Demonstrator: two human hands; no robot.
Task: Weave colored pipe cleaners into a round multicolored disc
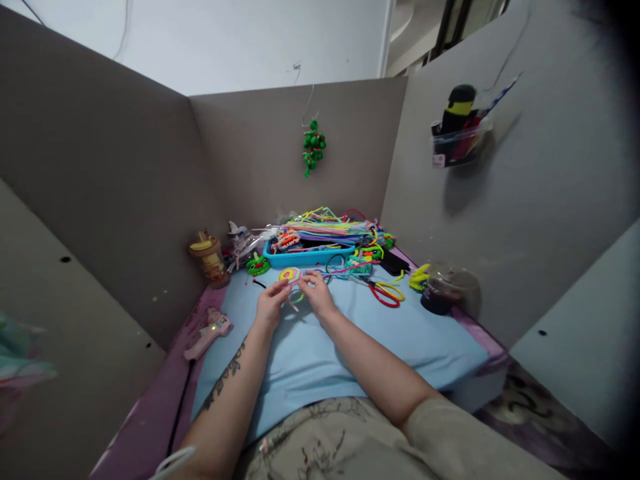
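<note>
While scissors (pixel 376 293) lie nearby on blue cloth (pixel 350 340), L fingers (pixel 281 288) & R fingers (pixel 310 277) pinch multicol. pc (pixel 289 274).

No text, brand or number can be read; a small pale label (pixel 439 161) is seen on the clear holder (pixel 456 143) on the right-hand panel (pixel 550 167), but its print cannot be made out

Table (pixel 310 360) (cloth-covered) bears blue tray (pixel 313 259), scissors (pixel 377 287).
</note>
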